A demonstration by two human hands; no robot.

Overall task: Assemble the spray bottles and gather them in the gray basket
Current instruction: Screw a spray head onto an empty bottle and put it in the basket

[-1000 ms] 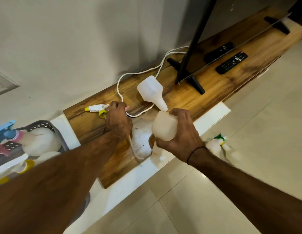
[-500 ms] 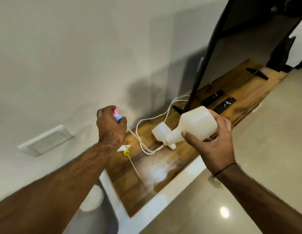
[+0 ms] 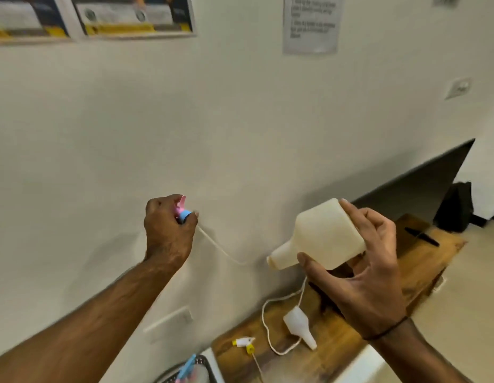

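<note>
The right hand (image 3: 361,275) cradles a white plastic spray bottle (image 3: 320,236) on its side in mid-air, thumb and fingers curled round the body, open neck toward the left hand (image 3: 168,230), whose fist grips a pink-and-blue trigger head (image 3: 183,212). The bottle looks empty — light, stiff, a little slick — so the broad body is the sound hold. The thin dip tube (image 3: 221,248) bends easily; its tip seems just short of the neck.

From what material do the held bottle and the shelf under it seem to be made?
The bottle in the right hand looks like matte, slightly translucent cream plastic: soft moulded edges, no shine. The shelf looks like wood or wood veneer with a mild sheen: brown grain streaks show, but solid wood or laminate cannot be told.
</note>
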